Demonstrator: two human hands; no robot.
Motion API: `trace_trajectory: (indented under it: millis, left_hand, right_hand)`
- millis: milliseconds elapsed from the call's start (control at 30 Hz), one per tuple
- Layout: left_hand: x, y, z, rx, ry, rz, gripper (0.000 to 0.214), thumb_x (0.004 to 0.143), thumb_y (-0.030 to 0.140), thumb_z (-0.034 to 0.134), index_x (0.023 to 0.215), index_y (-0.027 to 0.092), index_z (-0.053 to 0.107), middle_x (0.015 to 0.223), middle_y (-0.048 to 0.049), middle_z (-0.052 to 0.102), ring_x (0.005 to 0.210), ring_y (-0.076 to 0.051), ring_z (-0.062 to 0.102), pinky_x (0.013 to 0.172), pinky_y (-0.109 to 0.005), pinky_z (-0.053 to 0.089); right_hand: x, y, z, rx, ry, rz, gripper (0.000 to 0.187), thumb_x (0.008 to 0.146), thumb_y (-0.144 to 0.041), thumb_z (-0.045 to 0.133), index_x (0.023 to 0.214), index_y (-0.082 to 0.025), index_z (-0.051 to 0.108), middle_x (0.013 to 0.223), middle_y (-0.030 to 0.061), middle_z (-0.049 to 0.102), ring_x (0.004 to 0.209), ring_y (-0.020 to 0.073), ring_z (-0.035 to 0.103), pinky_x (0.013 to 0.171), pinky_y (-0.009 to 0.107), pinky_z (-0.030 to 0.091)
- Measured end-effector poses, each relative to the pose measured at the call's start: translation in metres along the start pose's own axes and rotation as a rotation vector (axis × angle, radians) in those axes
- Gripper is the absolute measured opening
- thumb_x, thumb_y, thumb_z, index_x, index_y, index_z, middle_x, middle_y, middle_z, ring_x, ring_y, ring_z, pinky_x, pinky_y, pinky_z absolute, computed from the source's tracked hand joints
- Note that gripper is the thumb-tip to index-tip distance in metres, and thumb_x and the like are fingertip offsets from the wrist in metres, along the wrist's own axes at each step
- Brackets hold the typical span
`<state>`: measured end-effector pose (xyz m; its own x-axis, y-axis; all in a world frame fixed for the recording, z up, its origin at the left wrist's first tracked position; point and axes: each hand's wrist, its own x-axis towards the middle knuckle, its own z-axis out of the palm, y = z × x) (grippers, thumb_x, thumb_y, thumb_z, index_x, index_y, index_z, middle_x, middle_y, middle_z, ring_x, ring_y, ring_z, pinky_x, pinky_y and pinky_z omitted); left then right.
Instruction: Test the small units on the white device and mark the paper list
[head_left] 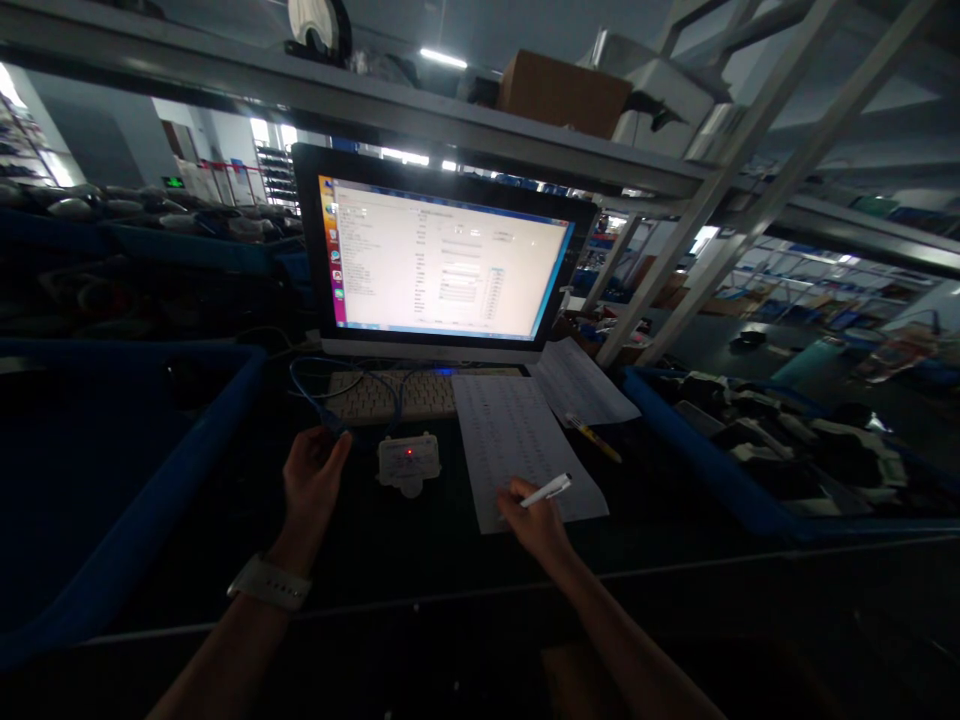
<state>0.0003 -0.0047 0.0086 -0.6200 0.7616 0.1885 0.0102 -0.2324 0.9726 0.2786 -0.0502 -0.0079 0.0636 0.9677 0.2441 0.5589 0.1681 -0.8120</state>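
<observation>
Right hand (534, 518) grasps a white pen (547, 490), its fingers curled around the barrel, low in front of the right half of a lit monitor (450, 255), the landmark for everything here. The hand is over the lower part of a printed sheet (506, 430) that lies in front of the monitor; whether the pen's tip touches the paper cannot be told, as the fingers hide it.

Left hand (309, 475), in front of the monitor's left end, pinches a blue cable (302, 385) close to its end between thumb and fingers. A pale watch band (268, 583) circles that wrist.

Between the two hands, in front of the monitor's middle, lies a small white box (409, 462) with a glowing red light. A pale keyboard (390, 395) sits just before the monitor's base, partly covered by the printed sheet. A second sheet (589, 385) lies off the monitor's lower right corner, with a yellow pen (595, 438) resting at its near edge.

Blue bins stand on both sides of the monitor: a left bin (225, 405) and a right bin (694, 450) filled with dark and pale parts. Above the monitor runs a shelf (420, 108) bearing a brown cardboard box (562, 92).
</observation>
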Motion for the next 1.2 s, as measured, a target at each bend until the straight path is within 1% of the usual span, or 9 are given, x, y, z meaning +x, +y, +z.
trace_trajectory:
  millis: [367,433,533,667,733,833,933,1033,1200]
  left_hand:
    - [0.001,-0.005,-0.001,-0.057,-0.016,0.015,0.042,0.049,0.039,0.075,0.08,0.017,0.057,0.08,-0.0034,0.064,0.078,-0.017,0.062,0.075,-0.033,0.051]
    - [0.002,-0.006,-0.001,-0.05,-0.012,0.01,0.044,0.048,0.04,0.076,0.079,0.017,0.057,0.079,-0.0034,0.064,0.076,-0.017,0.062,0.072,-0.033,0.051]
    - [0.003,-0.008,-0.001,-0.042,-0.009,0.018,0.046,0.047,0.044,0.076,0.08,0.017,0.057,0.078,-0.0034,0.064,0.074,-0.018,0.062,0.071,-0.033,0.051]
    - [0.003,-0.01,-0.001,-0.045,-0.013,0.016,0.048,0.048,0.046,0.076,0.081,0.017,0.058,0.081,-0.0043,0.064,0.078,-0.019,0.063,0.073,-0.035,0.051]
    - [0.003,-0.01,-0.001,-0.053,-0.009,0.007,0.049,0.046,0.046,0.077,0.081,0.017,0.058,0.082,-0.0042,0.064,0.079,-0.02,0.063,0.074,-0.036,0.051]
    - [0.003,-0.009,-0.002,-0.053,-0.003,-0.026,0.049,0.045,0.044,0.078,0.081,0.017,0.059,0.08,-0.0032,0.064,0.078,-0.02,0.062,0.076,-0.038,0.051]
    - [0.003,-0.008,-0.003,-0.048,-0.013,-0.048,0.048,0.044,0.042,0.078,0.081,0.018,0.06,0.08,-0.0025,0.063,0.079,-0.02,0.061,0.079,-0.039,0.05]
    - [0.003,-0.006,-0.002,-0.053,-0.017,-0.032,0.047,0.044,0.042,0.078,0.08,0.018,0.06,0.08,-0.0025,0.063,0.078,-0.02,0.062,0.078,-0.039,0.051]
    - [0.0,0.006,-0.004,0.043,-0.018,-0.099,0.051,0.043,0.046,0.075,0.082,0.018,0.06,0.083,-0.0046,0.064,0.085,-0.024,0.062,0.077,-0.04,0.051]
  right_hand:
    - [0.0,-0.001,-0.006,0.157,0.133,0.048,0.045,0.078,-0.06,0.046,0.055,-0.023,0.037,0.042,-0.0059,0.036,0.04,0.01,0.038,0.04,0.023,0.033]
    - [-0.003,-0.002,-0.008,0.193,0.146,0.015,0.042,0.078,-0.061,0.049,0.065,-0.021,0.05,0.052,-0.0018,0.052,0.046,0.0119,0.047,0.043,0.024,0.038]
    - [-0.011,-0.002,-0.014,0.199,0.097,-0.062,0.04,0.087,-0.053,0.043,0.096,-0.019,0.061,0.078,0.0058,0.068,0.061,0.0159,0.061,0.053,0.027,0.048]
    - [-0.025,0.007,-0.031,-0.148,-0.005,-0.357,0.027,0.088,-0.034,0.047,0.109,-0.023,0.061,0.104,0.0085,0.067,0.096,0.0227,0.063,0.085,0.039,0.05]
    - [-0.034,0.016,-0.04,-0.354,-0.026,-0.474,0.038,0.083,-0.029,0.055,0.121,-0.024,0.055,0.119,0.0092,0.061,0.11,0.0259,0.056,0.094,0.045,0.045]
    - [-0.047,0.033,-0.049,-0.52,-0.042,-0.5,0.059,0.078,-0.029,0.062,0.133,-0.022,0.041,0.13,0.0109,0.053,0.119,0.0283,0.05,0.099,0.05,0.041]
    - [-0.056,0.043,-0.052,-0.574,-0.074,-0.483,0.064,0.077,-0.032,0.063,0.135,-0.021,0.038,0.132,0.0116,0.052,0.121,0.0284,0.048,0.1,0.051,0.041]
    - [-0.055,0.033,-0.047,-0.563,-0.055,-0.495,0.061,0.079,-0.029,0.061,0.134,-0.021,0.037,0.132,0.0124,0.051,0.121,0.0276,0.048,0.1,0.05,0.04]
    - [-0.031,-0.016,-0.018,-0.441,-0.062,-0.524,0.055,0.073,-0.015,0.064,0.125,-0.022,0.047,0.13,0.011,0.053,0.119,0.0247,0.05,0.099,0.042,0.042]
